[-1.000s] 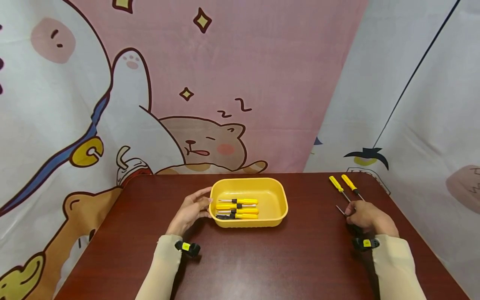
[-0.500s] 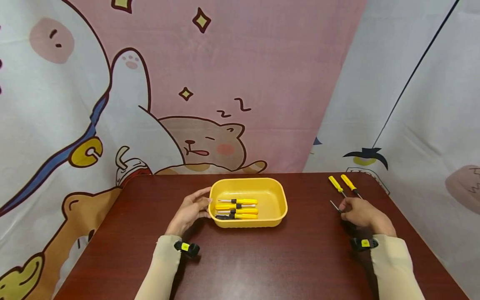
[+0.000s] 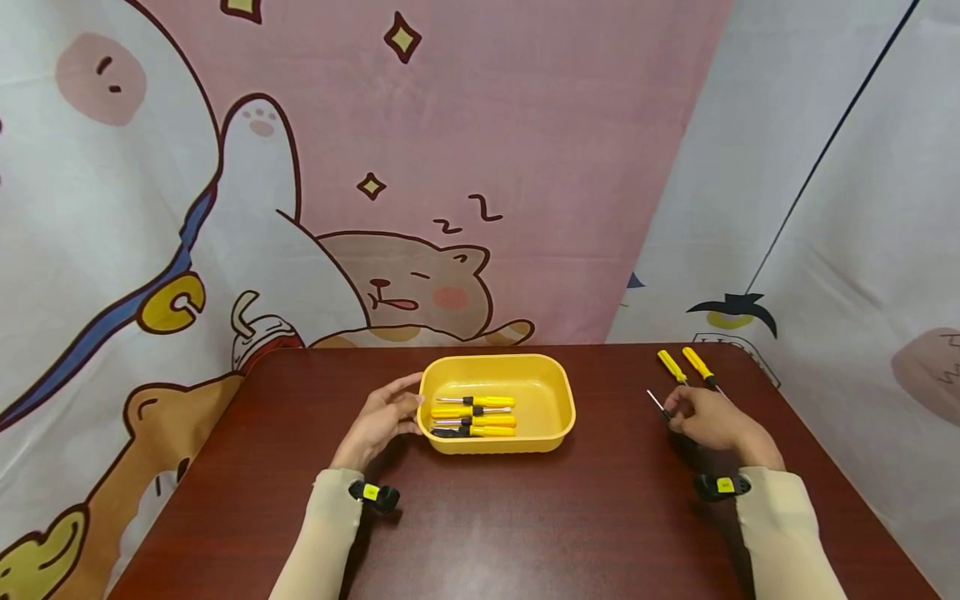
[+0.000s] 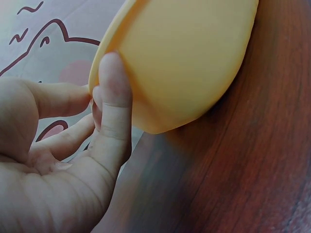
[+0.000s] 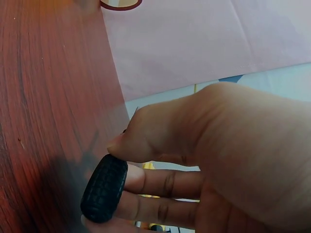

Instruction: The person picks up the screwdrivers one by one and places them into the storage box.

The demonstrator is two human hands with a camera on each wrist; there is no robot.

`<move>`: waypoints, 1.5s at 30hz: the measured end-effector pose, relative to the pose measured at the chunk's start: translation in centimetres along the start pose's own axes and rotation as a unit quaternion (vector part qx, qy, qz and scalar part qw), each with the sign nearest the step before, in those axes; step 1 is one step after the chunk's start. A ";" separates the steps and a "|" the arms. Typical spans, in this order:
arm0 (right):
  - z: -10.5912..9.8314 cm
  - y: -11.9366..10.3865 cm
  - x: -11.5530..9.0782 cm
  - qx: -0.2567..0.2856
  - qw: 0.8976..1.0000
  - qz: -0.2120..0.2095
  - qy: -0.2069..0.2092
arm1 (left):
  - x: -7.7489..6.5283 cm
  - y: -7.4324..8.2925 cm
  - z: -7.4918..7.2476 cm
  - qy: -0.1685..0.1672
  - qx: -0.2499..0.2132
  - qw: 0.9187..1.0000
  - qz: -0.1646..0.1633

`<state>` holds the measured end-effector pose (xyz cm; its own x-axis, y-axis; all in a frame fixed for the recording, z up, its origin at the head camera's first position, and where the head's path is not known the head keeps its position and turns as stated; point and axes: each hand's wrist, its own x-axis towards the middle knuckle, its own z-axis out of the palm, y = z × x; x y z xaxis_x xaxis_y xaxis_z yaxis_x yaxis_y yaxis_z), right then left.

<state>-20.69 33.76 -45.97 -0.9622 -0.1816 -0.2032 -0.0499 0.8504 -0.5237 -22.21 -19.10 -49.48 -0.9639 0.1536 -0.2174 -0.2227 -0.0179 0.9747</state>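
At the left end of a yellow plastic tray [image 3: 542,404], my left hand [image 3: 378,427] pinches the rim. The left wrist view shows the thumb [image 4: 115,80] against the tray's wall, with other fingers on the far side of the rim. Inside the tray lie several screwdrivers [image 3: 491,422], most with yellow handles. Over the right part of the table, my right hand [image 3: 720,427] grips a screwdriver [image 5: 104,187] between thumb and fingers. Its handle is black and ribbed. In the head view its thin metal shaft [image 3: 658,404] points up and left, while the handle is mostly hidden.
Two yellow-handled screwdrivers, one on the left [image 3: 671,366] and one on the right [image 3: 698,363], lie just beyond my right hand, shafts partly hidden by it. The dark red-brown table [image 3: 555,525] ends at a printed cloth backdrop [image 3: 562,192].
My right hand has moved left and slightly away from me, carrying the black-handled screwdriver. My left hand and the tray stay where they were.
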 end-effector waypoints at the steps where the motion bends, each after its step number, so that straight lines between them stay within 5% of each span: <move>1: 0.1 0.0 0.0 -0.001 1.000 -0.001 0.003 | 0.0 0.0 0.0 0.000 0.000 1.000 0.000; 45: 1.1 -3.2 0.8 0.021 0.993 -0.086 0.078 | -0.1 0.1 0.1 0.004 -0.004 1.000 -0.006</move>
<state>-20.96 30.32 -45.34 -0.9702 -0.2411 0.0219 -0.2096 0.7912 -0.5746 -22.16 -19.00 -49.32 -0.9620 0.1463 -0.2304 -0.2364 -0.0246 0.9714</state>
